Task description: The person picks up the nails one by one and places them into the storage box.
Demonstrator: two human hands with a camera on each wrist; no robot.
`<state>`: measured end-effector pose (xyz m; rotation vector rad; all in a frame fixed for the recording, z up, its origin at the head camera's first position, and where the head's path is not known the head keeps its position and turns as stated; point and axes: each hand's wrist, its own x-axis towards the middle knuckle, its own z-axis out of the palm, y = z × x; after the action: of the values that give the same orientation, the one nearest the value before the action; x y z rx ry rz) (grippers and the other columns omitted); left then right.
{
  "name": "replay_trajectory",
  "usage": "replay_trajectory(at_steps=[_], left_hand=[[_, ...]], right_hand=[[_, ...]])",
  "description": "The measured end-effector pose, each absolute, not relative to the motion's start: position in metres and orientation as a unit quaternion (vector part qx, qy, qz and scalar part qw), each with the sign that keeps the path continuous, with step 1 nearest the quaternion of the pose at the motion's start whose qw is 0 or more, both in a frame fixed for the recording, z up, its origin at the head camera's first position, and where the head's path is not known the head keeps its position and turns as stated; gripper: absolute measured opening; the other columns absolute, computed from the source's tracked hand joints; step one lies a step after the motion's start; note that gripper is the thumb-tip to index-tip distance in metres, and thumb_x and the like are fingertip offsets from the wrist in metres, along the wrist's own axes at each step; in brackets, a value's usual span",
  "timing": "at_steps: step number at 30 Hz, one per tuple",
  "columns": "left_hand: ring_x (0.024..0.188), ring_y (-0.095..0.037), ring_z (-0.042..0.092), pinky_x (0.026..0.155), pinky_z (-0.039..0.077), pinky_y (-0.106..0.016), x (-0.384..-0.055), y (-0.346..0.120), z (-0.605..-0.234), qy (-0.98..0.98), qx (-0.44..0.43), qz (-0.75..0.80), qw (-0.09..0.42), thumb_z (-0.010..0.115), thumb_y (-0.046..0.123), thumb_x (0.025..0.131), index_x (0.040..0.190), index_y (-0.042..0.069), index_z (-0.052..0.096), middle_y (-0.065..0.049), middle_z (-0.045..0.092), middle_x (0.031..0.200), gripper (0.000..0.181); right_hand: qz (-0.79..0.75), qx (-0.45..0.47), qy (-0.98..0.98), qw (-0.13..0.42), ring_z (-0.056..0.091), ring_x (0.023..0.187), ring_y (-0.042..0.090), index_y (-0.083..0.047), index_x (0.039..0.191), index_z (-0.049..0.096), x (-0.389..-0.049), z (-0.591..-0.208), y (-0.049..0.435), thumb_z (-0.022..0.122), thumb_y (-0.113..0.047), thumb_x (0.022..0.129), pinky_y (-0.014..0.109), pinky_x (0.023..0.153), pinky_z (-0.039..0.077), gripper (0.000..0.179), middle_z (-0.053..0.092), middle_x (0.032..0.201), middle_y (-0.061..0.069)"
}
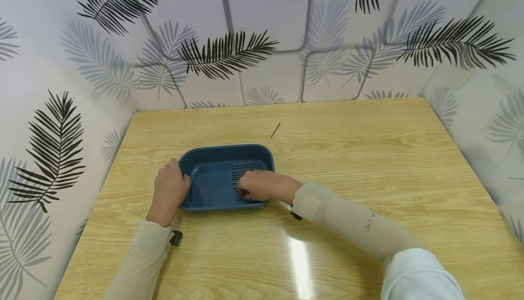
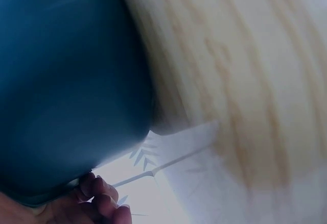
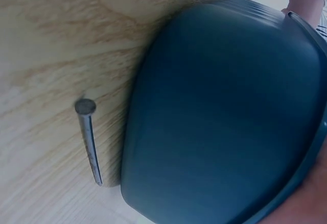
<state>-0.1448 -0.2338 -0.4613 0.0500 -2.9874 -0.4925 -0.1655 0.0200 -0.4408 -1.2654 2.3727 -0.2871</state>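
A dark blue rectangular tray (image 1: 210, 184) with rounded corners lies on the wooden table. My left hand (image 1: 169, 190) grips its left rim, and in the left wrist view the fingers (image 2: 99, 193) curl round the edge. Several thin nails (image 1: 243, 169) lie side by side in the right part of the tray. Over the near end of this row is my right hand (image 1: 258, 185), reaching across the right rim with bent fingers pointing down. Its fingertips are hidden in the right wrist view, and I cannot tell whether they pinch a nail.
One loose nail (image 1: 275, 130) lies on the table (image 1: 352, 145) behind the tray; the right wrist view shows a flat-headed nail (image 3: 89, 142) beside the tray's outer wall. A leaf-patterned wall covering (image 1: 270, 77) stands along the table's back edge.
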Motion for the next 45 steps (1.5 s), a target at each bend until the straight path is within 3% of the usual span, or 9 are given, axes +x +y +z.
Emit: replay_trajectory(at_steps=[29, 45], left_hand=[[0.076, -0.037, 0.047, 0.063, 0.037, -0.047, -0.143, -0.232, -0.457, -0.985, 0.018, -0.16, 0.056, 0.054, 0.011, 0.088, 0.093, -0.006, 0.042, -0.02, 0.047, 0.082, 0.022], [0.076, -0.038, 0.047, 0.063, 0.037, -0.047, -0.144, -0.232, -0.458, -0.986, 0.019, -0.159, 0.053, 0.054, 0.011, 0.088, 0.093, -0.006, 0.042, -0.021, 0.047, 0.082, 0.022]], right_hand=[[-0.126, -0.469, 0.851, 0.2, 0.058, 0.08, 0.005, -0.013, 0.101, 0.068, -0.169, -0.441, 0.021, 0.059, -0.013, 0.091, 0.019, 0.069, 0.045, 0.013, 0.064, 0.093, -0.004], [-0.191, -0.462, 0.862, 0.081, 0.052, 0.086, 0.008, -0.011, 0.105, 0.063, -0.175, -0.413, 0.055, 0.052, -0.014, 0.094, 0.023, 0.077, 0.043, 0.016, 0.058, 0.1, -0.004]])
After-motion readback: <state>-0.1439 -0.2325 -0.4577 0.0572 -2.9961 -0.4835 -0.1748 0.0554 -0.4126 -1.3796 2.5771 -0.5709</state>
